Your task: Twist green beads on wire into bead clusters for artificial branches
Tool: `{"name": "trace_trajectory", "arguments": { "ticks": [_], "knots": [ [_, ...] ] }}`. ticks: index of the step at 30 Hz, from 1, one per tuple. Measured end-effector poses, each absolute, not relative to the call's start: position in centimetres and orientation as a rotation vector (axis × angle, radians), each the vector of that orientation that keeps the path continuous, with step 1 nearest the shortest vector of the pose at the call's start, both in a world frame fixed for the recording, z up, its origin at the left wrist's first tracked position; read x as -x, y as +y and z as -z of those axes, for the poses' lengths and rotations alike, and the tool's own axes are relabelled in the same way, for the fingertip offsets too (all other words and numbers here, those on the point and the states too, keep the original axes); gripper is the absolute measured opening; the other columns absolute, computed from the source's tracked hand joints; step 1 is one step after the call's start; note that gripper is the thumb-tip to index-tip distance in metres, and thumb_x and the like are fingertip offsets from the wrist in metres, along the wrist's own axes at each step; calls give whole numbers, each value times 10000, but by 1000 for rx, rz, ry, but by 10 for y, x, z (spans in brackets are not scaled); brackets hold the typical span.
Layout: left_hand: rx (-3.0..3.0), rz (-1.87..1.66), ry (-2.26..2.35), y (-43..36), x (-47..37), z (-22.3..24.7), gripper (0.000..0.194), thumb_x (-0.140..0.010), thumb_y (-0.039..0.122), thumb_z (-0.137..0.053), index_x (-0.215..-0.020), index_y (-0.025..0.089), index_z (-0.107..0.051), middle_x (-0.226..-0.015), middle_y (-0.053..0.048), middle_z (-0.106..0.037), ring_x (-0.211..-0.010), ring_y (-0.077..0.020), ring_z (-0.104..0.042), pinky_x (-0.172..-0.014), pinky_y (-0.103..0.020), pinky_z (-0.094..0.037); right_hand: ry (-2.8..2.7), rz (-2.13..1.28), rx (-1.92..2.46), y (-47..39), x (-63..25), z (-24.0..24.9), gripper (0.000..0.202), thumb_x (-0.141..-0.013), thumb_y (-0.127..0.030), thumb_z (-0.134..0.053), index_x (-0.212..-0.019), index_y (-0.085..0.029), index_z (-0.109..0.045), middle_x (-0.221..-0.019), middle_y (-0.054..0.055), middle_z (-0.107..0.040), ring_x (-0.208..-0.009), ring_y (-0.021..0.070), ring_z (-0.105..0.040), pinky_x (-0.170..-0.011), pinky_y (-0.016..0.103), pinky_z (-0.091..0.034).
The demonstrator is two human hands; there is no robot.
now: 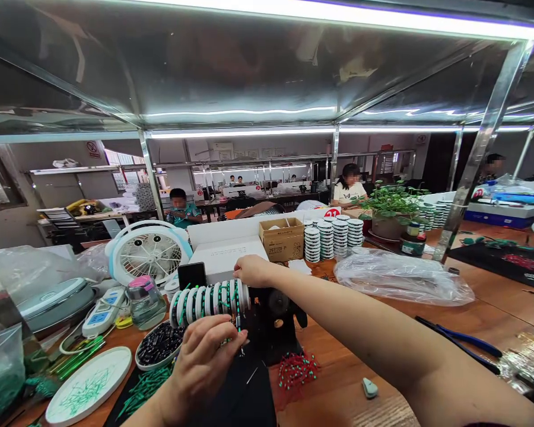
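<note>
A row of white spools [209,301] wound with green and black pieces stands upright on edge in front of a black machine [278,320]. Just below the right end of this row, my left hand [207,350] pinches at a thin dark strand with green bits [238,323]. My right hand [252,271] reaches across to the top of the last spool, its fingertips drawn together; what they hold is too small to make out. Below the hands lies a black mat [244,391], with green pieces [146,388] at its left.
At left are a bowl of black pieces [160,344], a white plate [89,385], a glass jar [146,302] and a fan [149,255]. Red pieces [298,370], pliers [463,341], a plastic bag [400,276] and stacked spools [333,237] are at right. People sit beyond.
</note>
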State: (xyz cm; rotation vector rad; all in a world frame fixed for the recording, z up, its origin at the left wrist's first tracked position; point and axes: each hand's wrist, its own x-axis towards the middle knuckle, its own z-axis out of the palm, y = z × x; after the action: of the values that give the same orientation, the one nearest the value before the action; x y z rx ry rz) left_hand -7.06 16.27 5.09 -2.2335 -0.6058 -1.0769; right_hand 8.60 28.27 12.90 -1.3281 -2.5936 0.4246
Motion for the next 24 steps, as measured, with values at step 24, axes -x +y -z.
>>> {"name": "trace_trajectory", "arguments": {
  "ticks": [24],
  "knots": [
    [2447,1005,-663,199,92,-25,385,-824,27,-524,-1153,223,-562,-1217,-87,-541,-1215,-244,-419,-991,-449,-413,-2283,-199,890,239,-99,-105,56,-811,-147,-578,-790,-142,-629,-820,47,-587,-779,154,-534,-718,270,-409]
  ]
}}
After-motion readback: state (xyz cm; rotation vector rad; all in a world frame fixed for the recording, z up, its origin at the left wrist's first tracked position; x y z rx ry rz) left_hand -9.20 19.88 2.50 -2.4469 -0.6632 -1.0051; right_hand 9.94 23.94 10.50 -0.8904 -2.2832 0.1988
